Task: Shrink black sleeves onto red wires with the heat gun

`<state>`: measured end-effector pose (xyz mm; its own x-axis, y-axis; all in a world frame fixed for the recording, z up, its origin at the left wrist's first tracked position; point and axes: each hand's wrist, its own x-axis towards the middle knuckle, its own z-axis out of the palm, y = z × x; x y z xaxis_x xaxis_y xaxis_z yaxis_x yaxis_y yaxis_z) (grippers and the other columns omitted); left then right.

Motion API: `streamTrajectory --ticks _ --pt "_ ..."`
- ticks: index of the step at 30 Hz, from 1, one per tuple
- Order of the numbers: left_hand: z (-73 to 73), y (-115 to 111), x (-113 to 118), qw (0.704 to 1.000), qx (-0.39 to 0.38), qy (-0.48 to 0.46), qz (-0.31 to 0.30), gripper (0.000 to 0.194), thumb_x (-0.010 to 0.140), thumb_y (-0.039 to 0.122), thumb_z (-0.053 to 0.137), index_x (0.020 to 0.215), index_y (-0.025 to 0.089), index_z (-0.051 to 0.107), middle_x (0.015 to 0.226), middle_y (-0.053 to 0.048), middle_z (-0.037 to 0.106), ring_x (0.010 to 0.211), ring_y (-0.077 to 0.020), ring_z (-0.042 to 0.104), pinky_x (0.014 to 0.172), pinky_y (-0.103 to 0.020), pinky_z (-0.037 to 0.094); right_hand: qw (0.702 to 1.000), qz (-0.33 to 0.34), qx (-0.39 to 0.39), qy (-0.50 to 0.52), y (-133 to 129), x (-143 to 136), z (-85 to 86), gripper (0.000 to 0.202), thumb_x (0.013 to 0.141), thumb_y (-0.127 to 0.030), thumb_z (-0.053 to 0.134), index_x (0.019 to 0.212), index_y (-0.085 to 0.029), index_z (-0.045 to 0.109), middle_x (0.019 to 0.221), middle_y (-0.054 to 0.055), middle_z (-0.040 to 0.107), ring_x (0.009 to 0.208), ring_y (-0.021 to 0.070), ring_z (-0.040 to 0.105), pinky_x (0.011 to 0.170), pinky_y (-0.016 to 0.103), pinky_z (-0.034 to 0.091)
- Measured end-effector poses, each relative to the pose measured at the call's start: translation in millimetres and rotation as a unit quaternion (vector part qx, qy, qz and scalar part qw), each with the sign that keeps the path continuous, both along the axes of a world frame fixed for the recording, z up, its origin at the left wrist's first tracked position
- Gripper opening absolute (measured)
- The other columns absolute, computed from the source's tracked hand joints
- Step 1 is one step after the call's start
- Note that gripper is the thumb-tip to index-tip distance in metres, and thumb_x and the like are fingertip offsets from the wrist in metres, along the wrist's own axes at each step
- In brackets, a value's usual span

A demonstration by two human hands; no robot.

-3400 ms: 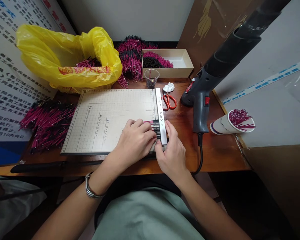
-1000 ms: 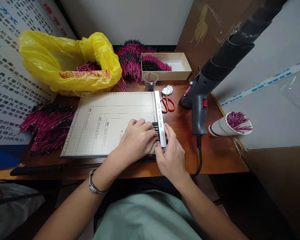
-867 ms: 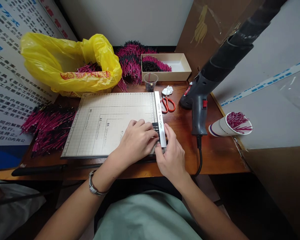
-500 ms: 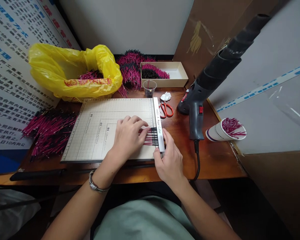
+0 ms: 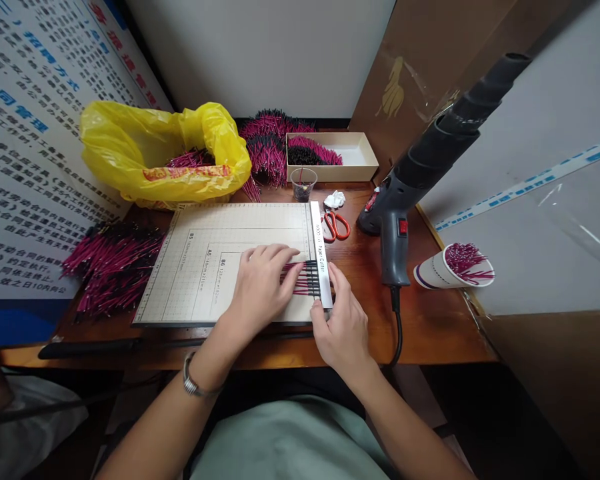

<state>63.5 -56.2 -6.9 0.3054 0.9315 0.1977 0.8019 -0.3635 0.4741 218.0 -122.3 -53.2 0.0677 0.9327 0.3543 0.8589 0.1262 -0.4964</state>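
A flat paper cutter [image 5: 250, 223] with a printed grid lies on the table. Across its right part runs a row of several pink wires [image 5: 303, 287], whose black ends reach a white strip [image 5: 321, 257] lettered "Paper Cutter". My left hand [image 5: 265, 280] rests over the wires' left ends and hides them; its index finger is stretched out, apart from the thumb. At the near right corner my right hand [image 5: 343, 320] grips the strip's edge, thumb on the near end and fingers along the right side.
Behind the cutter stand a yellow bag [image 5: 165, 180], a shallow box [image 5: 357, 153] of wires and a clear cup [image 5: 303, 185]. Red-handled scissors [image 5: 336, 227], a heat gun [image 5: 395, 247] and a paper cup [image 5: 433, 270] are right. Loose wires [image 5: 115, 267] lie left.
My left index finger has lifted and straightened away from the thumb, which was close to it at the wires. My right hand keeps its place on the strip. The whole view has shifted slightly.
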Motion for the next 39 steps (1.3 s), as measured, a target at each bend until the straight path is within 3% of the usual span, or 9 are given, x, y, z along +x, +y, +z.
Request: streamTrajectory --ticks 3,7,10,16,21,24,27,33,39 --pt "-11.3 -30.8 -20.1 0.997 0.069 0.032 -0.01 0.034 0.105 0.031 0.045 0.132 0.015 0.061 0.136 -0.013 0.07 0.126 -0.0289 0.063 0.116 -0.052 0.036 1.0 0.007 -0.004 -0.013 -1.7 0.6 2.9 0.055 0.097 -0.028 0.039 0.149 -0.011 0.041 0.141 0.017 0.063 0.119 0.0243 0.068 0.097 0.041 0.057" --pt "-25.5 -57.3 -41.2 0.989 0.096 0.113 0.015 0.049 0.108 0.036 0.037 0.151 0.013 0.042 0.152 -0.017 0.057 0.142 -0.0309 0.053 0.12 -0.053 0.031 0.999 0.026 -0.014 -0.046 -3.7 -8.4 18.0 0.06 0.102 -0.044 0.039 0.154 -0.013 0.039 0.158 0.019 0.046 0.147 0.0297 0.046 0.118 0.058 0.039" --pt "-30.2 -61.7 -44.0 0.981 0.114 0.156 0.022 0.051 0.108 0.03 0.031 0.154 0.009 0.037 0.154 -0.018 0.054 0.143 -0.0309 0.053 0.12 -0.052 0.029 0.992 0.074 -0.027 -0.095 0.5 -22.7 27.3 0.07 0.104 -0.055 0.034 0.157 -0.01 0.037 0.164 0.02 0.036 0.154 0.0293 0.036 0.124 0.06 0.029" --pt "-33.2 -59.6 -41.0 0.973 0.132 0.19 0.024 0.051 0.106 0.022 0.029 0.155 0.007 0.037 0.154 -0.017 0.054 0.142 -0.0309 0.054 0.119 -0.051 0.028 0.982 0.12 -0.042 -0.14 15.4 -40.4 21.2 0.082 0.104 -0.06 0.025 0.154 0.003 0.04 0.161 0.024 0.036 0.152 0.0328 0.039 0.122 0.054 0.038" --pt "-35.0 -60.5 -41.9 0.972 0.136 0.189 0.023 0.064 0.106 0.021 0.03 0.166 0.013 0.01 0.155 -0.016 0.052 0.143 -0.0303 0.053 0.119 -0.053 0.03 0.978 0.131 -0.043 -0.159 18.1 -42.6 18.3 0.082 0.103 -0.061 0.031 0.154 0.003 0.04 0.161 0.024 0.034 0.151 0.036 0.039 0.121 0.055 0.04" --pt "-35.8 -60.8 -41.7 0.975 0.133 0.177 0.024 0.067 0.106 0.021 0.03 0.167 0.017 0.002 0.156 -0.015 0.052 0.143 -0.0294 0.053 0.12 -0.054 0.031 0.976 0.13 -0.042 -0.169 19.0 -43.6 17.4 0.084 0.102 -0.063 0.033 0.153 0.003 0.042 0.159 0.026 0.037 0.149 0.0375 0.041 0.121 0.054 0.042" --pt "-35.5 -61.2 -42.0 0.979 0.125 0.16 0.025 0.065 0.106 0.022 0.032 0.167 0.018 0.01 0.157 -0.014 0.051 0.145 -0.0287 0.051 0.122 -0.054 0.031 0.975 0.128 -0.044 -0.174 19.3 -43.4 15.4 0.087 0.099 -0.066 0.038 0.153 0.003 0.043 0.158 0.029 0.037 0.149 0.0387 0.04 0.121 0.055 0.041" --pt "-29.6 -60.2 -47.1 0.991 0.071 0.115 0.005 0.05 0.106 0.019 0.03 0.154 0.014 0.043 0.158 -0.012 0.05 0.149 -0.0287 0.045 0.124 -0.056 0.032 0.973 0.142 -0.045 -0.175 18.9 -40.3 12.4 0.088 0.097 -0.067 0.043 0.152 0.003 0.045 0.159 0.033 0.031 0.151 0.0411 0.037 0.121 0.058 0.039" --pt "-15.9 -42.6 -50.9 0.998 -0.006 0.062 -0.009 0.044 0.109 0.025 0.034 0.147 0.017 0.052 0.155 -0.01 0.054 0.15 -0.0274 0.045 0.126 -0.06 0.029 0.971 0.15 -0.044 -0.181 19.8 -37.4 11.8 0.076 0.1 -0.055 0.046 0.15 0.001 0.048 0.159 0.032 0.032 0.15 0.0434 0.037 0.119 0.06 0.039"
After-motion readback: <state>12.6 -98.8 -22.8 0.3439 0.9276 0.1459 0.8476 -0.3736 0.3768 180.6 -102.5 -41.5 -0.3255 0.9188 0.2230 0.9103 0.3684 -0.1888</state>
